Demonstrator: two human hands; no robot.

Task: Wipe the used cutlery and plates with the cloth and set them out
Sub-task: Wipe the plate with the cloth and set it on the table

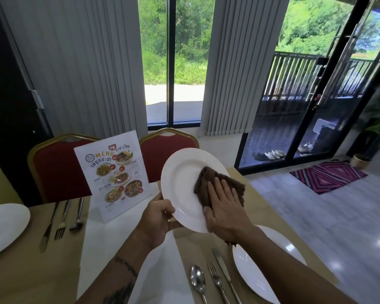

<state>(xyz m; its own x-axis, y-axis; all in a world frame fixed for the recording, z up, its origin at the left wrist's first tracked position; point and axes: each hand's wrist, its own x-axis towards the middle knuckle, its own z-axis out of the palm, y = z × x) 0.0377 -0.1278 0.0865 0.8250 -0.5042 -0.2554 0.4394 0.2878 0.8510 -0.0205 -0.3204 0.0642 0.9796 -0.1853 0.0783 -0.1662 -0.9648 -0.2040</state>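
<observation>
Held plate (182, 185): raised above the table (20, 279), steeply tilted, face turned toward the right hand.
Left hand (157, 218): clamped on the lower-left rim, thumb on the face side.
Right hand (223, 207): flat, fingers straight, pressing the cloth (206, 178) onto the right half of the face.
Governing relation: bare face lies up and left of the right hand; next stroke judged to run that way.
Set plate (268, 270): flat at lower right, with knife (226, 277), fork (216, 279) and spoon (198, 279) just left of it.
</observation>
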